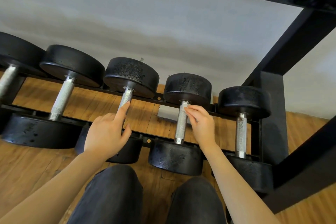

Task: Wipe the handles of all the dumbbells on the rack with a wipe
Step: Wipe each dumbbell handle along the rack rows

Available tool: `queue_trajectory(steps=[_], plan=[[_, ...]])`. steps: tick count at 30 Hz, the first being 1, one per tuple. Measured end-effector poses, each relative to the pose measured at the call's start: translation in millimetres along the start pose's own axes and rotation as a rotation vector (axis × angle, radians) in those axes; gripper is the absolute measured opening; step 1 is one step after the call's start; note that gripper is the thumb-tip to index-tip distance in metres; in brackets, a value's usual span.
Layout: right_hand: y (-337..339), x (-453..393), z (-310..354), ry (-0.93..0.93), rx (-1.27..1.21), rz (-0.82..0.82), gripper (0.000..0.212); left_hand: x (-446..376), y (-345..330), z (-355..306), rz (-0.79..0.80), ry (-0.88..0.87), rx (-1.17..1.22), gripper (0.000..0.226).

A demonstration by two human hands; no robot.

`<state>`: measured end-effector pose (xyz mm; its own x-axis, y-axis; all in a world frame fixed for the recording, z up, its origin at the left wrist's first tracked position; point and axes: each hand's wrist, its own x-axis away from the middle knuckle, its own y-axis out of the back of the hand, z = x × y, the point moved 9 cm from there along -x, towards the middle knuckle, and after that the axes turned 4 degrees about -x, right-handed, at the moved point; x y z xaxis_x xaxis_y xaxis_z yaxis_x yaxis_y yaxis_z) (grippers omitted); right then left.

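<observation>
Head view: five dumbbells are seen in a row on the rack (143,98), across the middle of the frame.
Right hand (201,125): a white wipe (185,105) is pinched against the top of the fourth handle (181,123).
Left hand (107,132): the third handle (125,99) is touched by the extended index finger, other fingers loosely curled.

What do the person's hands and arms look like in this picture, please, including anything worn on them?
Both arms are bare from wrist to the frame's edge, with no sleeves in view. The left hand and right hand wear no gloves, rings, watch or bracelets that I can see. Nails look short and unpainted.
</observation>
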<state>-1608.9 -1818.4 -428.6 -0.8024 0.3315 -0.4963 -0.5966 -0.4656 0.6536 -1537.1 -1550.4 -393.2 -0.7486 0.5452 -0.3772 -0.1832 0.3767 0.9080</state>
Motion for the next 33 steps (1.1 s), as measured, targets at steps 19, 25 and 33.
queue_trajectory(steps=[19,25,33], plan=[[4.8,-8.9,-19.7,-0.242,-0.244,-0.079,0.021,-1.2,-2.0,2.5,0.012,0.023,-0.001,0.069],[-4.2,3.8,-19.6,-0.260,-0.259,0.065,0.031,-0.7,-1.6,1.2,0.014,0.025,-0.003,0.070],[-5.6,-2.5,0.5,-0.050,-0.019,0.085,0.028,-1.0,-2.7,2.5,0.027,0.034,-0.010,0.070]])
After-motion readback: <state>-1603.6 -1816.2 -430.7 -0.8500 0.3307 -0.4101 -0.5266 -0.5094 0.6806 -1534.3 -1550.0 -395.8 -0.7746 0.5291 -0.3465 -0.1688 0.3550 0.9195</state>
